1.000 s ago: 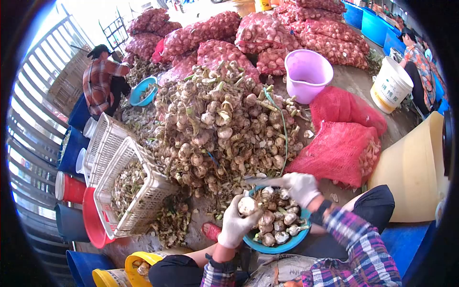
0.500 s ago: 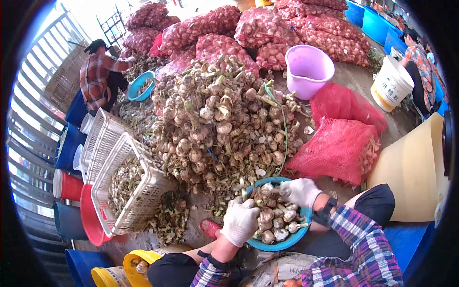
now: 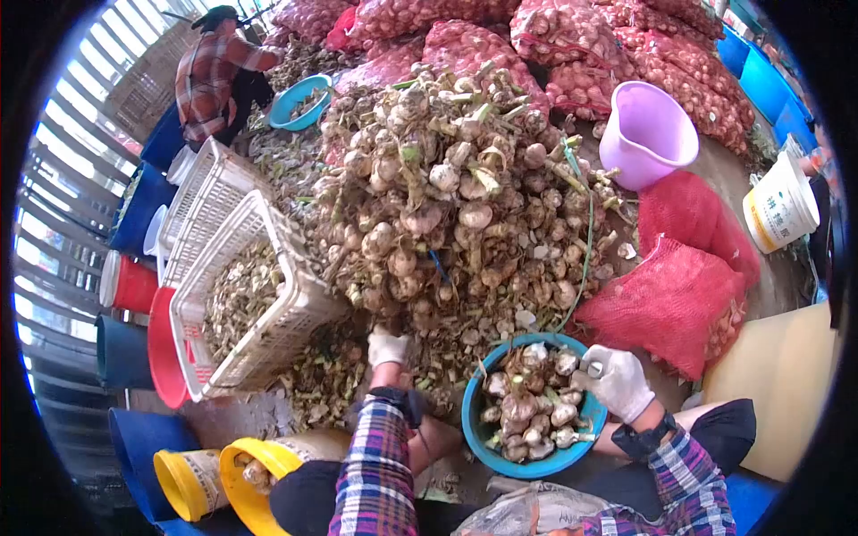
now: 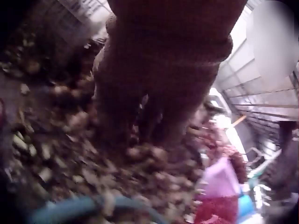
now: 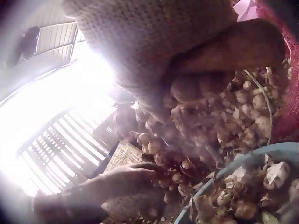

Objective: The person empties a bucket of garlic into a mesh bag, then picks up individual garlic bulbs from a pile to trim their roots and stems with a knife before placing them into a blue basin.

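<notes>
My gloved left hand (image 3: 388,347) reaches down to the foot of a big heap of garlic bulbs (image 3: 474,214). Its fingers point downward among bulbs and scraps in the left wrist view, dark and blurred. Over the right rim of a blue basin (image 3: 474,420), my gloved right hand (image 3: 617,382) curls round a knife, whose grey end (image 3: 595,368) shows at the fingers; its blade is hidden. Trimmed garlic bulbs (image 3: 527,411) lie in the basin in front of me.
White plastic crates (image 3: 295,313) with garlic scraps stand left, yellow buckets (image 3: 268,464) lower left. Red mesh sacks (image 3: 670,304) and a purple bucket (image 3: 648,134) are on the right. A person (image 3: 214,80) crouches at the back left. Full garlic sacks (image 3: 572,54) line the back.
My left hand, which held a cut garlic bulb a second ago, has left the basin for the heap's foot. The right hand has shifted to the basin's right rim. The head view has turned.
</notes>
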